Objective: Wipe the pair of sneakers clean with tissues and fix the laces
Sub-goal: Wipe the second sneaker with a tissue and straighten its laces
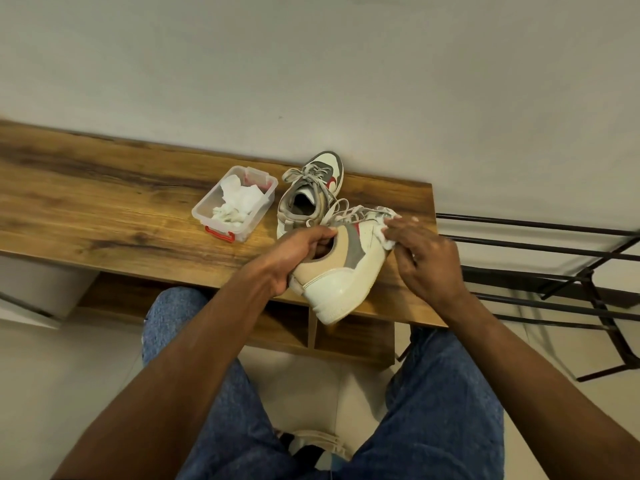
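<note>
Blue denim-clad knees (214,393) are seen nearest; above them a cream, tan and grey leather sneaker (341,271) is held tilted over the wooden bench's (104,209) edge; the left hand (294,258) is curled round its heel collar, the firmest hold judged; a crumpled white tissue (389,237) is pinched against the side by the right hand (420,258); the shoe seems light, stiff-soled; the second matching sneaker (311,192) lies beside a clear plastic tissue box (235,202).

Cream, tan and grey sneakers on brown wood

Held sneaker (341,271) at centre: cream, tan, grey, red accent; the other (313,188) likewise. Clear box (235,202), red latches, white tissues (239,202). Wood-grain table (104,202); blue jeans (440,410), lower frame.
</note>
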